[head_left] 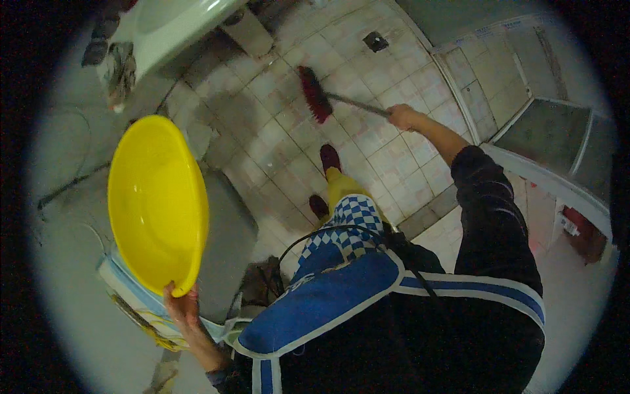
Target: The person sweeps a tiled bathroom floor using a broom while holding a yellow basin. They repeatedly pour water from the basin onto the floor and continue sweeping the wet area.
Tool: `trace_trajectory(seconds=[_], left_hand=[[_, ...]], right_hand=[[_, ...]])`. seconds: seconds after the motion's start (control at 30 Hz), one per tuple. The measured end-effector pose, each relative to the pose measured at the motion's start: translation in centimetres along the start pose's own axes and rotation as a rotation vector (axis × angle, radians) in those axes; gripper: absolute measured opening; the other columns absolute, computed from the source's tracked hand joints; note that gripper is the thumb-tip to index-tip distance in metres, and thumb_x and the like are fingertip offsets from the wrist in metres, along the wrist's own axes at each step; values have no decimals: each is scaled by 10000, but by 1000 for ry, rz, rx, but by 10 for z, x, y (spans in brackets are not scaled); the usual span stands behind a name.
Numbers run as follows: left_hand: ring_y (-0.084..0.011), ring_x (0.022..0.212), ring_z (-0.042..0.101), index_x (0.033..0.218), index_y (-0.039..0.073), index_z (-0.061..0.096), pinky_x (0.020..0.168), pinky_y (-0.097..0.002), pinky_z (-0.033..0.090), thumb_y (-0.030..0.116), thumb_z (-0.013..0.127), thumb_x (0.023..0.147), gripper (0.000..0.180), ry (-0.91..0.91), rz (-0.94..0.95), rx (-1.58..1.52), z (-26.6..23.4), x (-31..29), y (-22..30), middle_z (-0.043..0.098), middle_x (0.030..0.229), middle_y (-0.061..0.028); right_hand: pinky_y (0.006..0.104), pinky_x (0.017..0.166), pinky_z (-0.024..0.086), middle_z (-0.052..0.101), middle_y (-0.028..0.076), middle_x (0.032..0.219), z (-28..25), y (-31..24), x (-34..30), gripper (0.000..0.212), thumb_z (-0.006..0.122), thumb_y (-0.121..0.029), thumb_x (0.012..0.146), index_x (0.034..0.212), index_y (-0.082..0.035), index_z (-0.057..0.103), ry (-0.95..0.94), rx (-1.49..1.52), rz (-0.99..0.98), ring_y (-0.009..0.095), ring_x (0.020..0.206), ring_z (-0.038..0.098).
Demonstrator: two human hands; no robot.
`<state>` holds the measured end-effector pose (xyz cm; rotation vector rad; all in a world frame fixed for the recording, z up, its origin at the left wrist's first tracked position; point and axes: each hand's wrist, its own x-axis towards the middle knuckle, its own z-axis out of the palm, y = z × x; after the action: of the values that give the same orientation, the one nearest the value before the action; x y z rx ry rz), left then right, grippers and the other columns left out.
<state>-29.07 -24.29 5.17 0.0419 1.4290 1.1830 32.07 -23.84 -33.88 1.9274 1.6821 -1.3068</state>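
Observation:
A large yellow plastic basin (157,203) is tilted up on the left, its hollow side showing. My left hand (182,303) grips its near rim, thumb over the edge. On the other side, my right hand (405,117) is stretched out ahead, closed round the handle of a broom. The broom (316,95) has dark red bristles that are down at the tiled floor, left of my right hand. I cannot make out anything inside the basin.
A white washbasin (177,29) on a pedestal (248,33) stands at the far left. A square floor drain (376,42) lies ahead. To the right runs a door-like frame with a raised sill (459,98). Beneath the basin stands a grey appliance-like box (226,243).

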Motion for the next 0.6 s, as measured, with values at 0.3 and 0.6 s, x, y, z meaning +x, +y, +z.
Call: trace_trajectory(seconds=[0.3,0.6], left_hand=[[-368,1058,422,1158,8,368,904,-464,376,34,568,651,546,-123,-353,119,12,2,-32,419,1152,-186],[-336,1075,403,1131,27,396,942,-472,306,53,574,631,532,-275,-552,312,35,55,-42,427,1153,-162]], right_hand=[[426,608,467,583,180,791,-71,-41,-92,220,427,-142,772,895,-10,552,375,-211,210,314,714,588],[406,508,435,558,137,704,121,-82,-186,310,370,-254,854,1097,-72,435,231,603,177,238,585,551]])
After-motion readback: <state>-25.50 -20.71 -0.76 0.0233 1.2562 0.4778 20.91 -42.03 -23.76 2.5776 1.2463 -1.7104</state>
